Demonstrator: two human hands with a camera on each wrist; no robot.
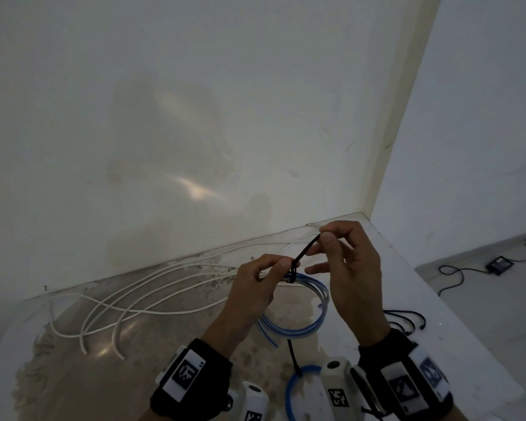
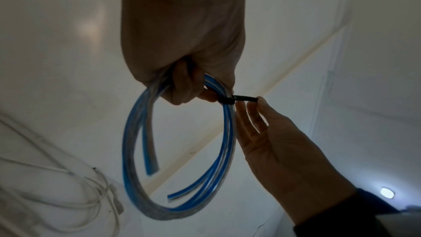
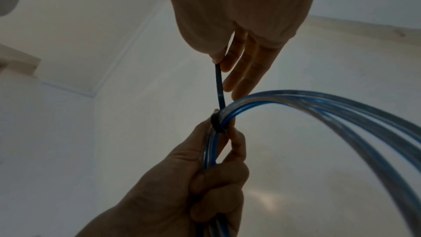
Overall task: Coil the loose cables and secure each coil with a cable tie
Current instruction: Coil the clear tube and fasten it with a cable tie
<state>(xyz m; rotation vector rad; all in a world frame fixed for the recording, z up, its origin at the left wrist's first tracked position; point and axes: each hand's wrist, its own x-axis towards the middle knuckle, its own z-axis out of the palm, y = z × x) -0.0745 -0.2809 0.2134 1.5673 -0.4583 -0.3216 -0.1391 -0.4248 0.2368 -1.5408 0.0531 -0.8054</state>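
My left hand [image 1: 255, 284] grips a coil of blue cable [image 1: 308, 326] held above the floor; the blue coil [image 2: 177, 150] hangs below the fist in the left wrist view. A black cable tie [image 1: 305, 252] wraps the coil next to my left thumb. My right hand [image 1: 346, 262] pinches the tie's free tail between thumb and forefinger, stretched up and to the right; its other fingers stay straight. In the right wrist view the black tie [image 3: 219, 86] runs from the pinch down to its loop on the blue coil [image 3: 318, 107].
Loose white cables [image 1: 140, 302] sprawl over the stained floor [image 1: 152, 375] along the wall. A second blue coil [image 1: 295, 387] with a black tie lies near my wrists. Thin black cables [image 1: 407, 320] lie at the right, by a raised floor edge.
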